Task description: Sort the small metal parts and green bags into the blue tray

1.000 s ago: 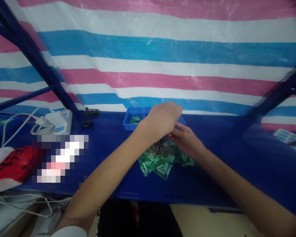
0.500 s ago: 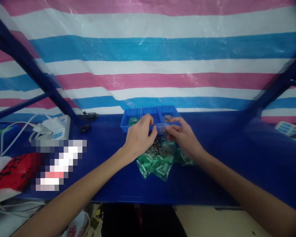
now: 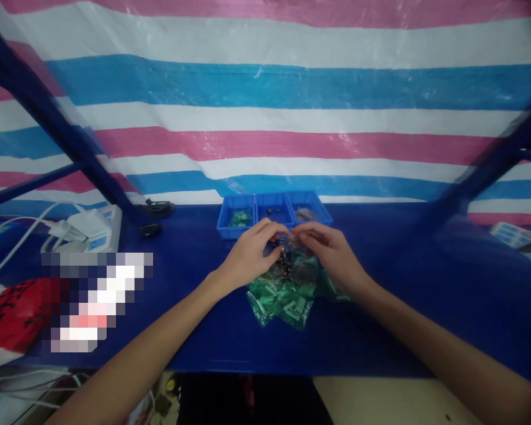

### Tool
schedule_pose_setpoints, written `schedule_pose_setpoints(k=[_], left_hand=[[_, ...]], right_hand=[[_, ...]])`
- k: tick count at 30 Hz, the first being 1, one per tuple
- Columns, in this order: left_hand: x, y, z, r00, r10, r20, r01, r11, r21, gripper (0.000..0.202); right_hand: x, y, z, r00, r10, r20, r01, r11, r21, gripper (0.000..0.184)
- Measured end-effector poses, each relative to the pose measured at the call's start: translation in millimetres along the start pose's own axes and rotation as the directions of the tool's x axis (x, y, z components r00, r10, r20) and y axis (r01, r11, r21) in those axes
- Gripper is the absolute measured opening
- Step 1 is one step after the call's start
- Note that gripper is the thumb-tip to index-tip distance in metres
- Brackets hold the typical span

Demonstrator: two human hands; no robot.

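My left hand (image 3: 251, 252) and my right hand (image 3: 333, 252) meet over the middle of the blue table, fingertips pinched on a small clear plastic bag (image 3: 287, 241). Its contents are too blurred to make out. Just below lie several small bags with green boards (image 3: 278, 298), overlapping one another. A cluster of small dark parts (image 3: 285, 267) rests on the heap, partly behind my left thumb. Behind my hands stands a blue three-compartment tray (image 3: 222, 227): green packets (image 3: 240, 218) on the left, a few tiny dark pieces in the middle, clear bags (image 3: 307, 215) on the right.
On the left are a white power strip (image 3: 110, 227) with cables, a small black object (image 3: 150, 230) and a red-and-white bag (image 3: 15, 316). A striped plastic sheet (image 3: 265, 141) hangs behind the blue table (image 3: 407, 283). Blue frame posts slope at both sides.
My left hand has moved right and closed on the clear bag that my right hand was holding. Both hands have come slightly down, away from the tray. The view has shifted slightly.
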State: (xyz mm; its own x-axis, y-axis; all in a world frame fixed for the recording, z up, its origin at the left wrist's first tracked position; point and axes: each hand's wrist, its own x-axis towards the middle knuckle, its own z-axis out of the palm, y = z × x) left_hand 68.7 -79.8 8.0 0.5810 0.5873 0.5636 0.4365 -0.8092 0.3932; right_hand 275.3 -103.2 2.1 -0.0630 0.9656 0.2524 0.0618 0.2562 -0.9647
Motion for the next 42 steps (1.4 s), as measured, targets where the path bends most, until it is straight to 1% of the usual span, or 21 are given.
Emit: schedule_pose_setpoints(k=[2,6,9,12,16,19,22,24,27,29,31,34,35,38,42], left_hand=[[-2.7,-0.4,-0.7,1.000,0.007,0.001,-0.007,1.000,0.013,0.022],[-7.1,-3.8,0.5,0.998,0.053,-0.028,-0.048,0.990,0.135,0.018],[-8.8,-6.4,1.7,0.998,0.055,-0.041,-0.048,0.986,0.161,0.017],[-9.6,-7.7,1.9,0.998,0.044,-0.034,-0.039,0.989,0.142,0.017],[-9.5,-7.5,0.9,0.998,0.041,-0.043,-0.035,0.990,0.134,0.016],[-10.1,-7.0,1.0,0.996,0.039,-0.074,-0.028,0.989,0.143,0.016],[-11.7,-7.1,2.5,0.993,0.016,-0.116,0.002,0.989,0.146,0.026],[-12.7,-7.5,3.7,0.993,0.022,-0.119,-0.003,0.987,0.163,0.033],[-13.3,-7.9,4.9,0.992,0.069,-0.103,-0.045,0.976,0.213,0.037],[-13.0,-7.9,5.2,0.990,0.092,-0.109,-0.064,0.969,0.239,0.033],[-12.6,-7.7,5.1,0.988,0.099,-0.121,-0.068,0.969,0.238,0.025],[-12.2,-7.1,4.9,0.988,0.094,-0.125,-0.064,0.973,0.220,0.015],[-12.3,-6.9,4.9,0.988,0.090,-0.126,-0.061,0.974,0.218,0.014],[-12.4,-6.2,4.9,0.987,0.075,-0.141,-0.044,0.975,0.216,0.013],[-12.0,-5.2,5.0,0.988,0.045,-0.146,-0.024,0.989,0.145,0.014]], right_hand=[[-0.7,-1.3,0.3,0.999,-0.018,0.031,0.019,1.000,-0.015,0.017],[-0.7,-2.0,0.5,0.995,-0.009,0.103,0.014,0.999,-0.041,0.020],[-1.2,-0.1,1.0,0.996,-0.037,0.079,0.049,0.985,-0.163,0.022],[-2.9,1.6,2.9,0.994,-0.091,0.054,0.103,0.948,-0.303,0.021],[-5.2,1.0,6.5,0.988,-0.146,0.046,0.153,0.918,-0.365,0.016],[-5.4,-0.3,7.6,0.984,-0.176,0.026,0.174,0.917,-0.359,0.016],[-4.3,-1.5,6.5,0.985,-0.173,-0.008,0.161,0.931,-0.328,0.017],[-3.5,-2.2,5.3,0.990,-0.138,-0.016,0.127,0.947,-0.294,0.019],[-3.6,-3.3,5.0,0.999,-0.037,0.026,0.041,0.977,-0.209,0.023],[-4.4,-4.1,6.4,0.998,0.026,0.060,-0.018,0.992,-0.127,0.023],[-5.2,-4.8,8.7,0.995,0.066,0.068,-0.063,0.997,-0.043,0.025],[-5.5,-5.0,11.2,0.992,0.100,0.073,-0.103,0.994,0.039,0.034],[-5.3,-4.8,11.2,0.992,0.103,0.077,-0.107,0.993,0.049,0.034],[-4.2,-3.6,8.8,0.993,0.078,0.093,-0.081,0.996,0.031,0.025],[-3.5,-2.0,4.7,0.991,-0.018,0.132,0.039,0.987,-0.153,0.022]])
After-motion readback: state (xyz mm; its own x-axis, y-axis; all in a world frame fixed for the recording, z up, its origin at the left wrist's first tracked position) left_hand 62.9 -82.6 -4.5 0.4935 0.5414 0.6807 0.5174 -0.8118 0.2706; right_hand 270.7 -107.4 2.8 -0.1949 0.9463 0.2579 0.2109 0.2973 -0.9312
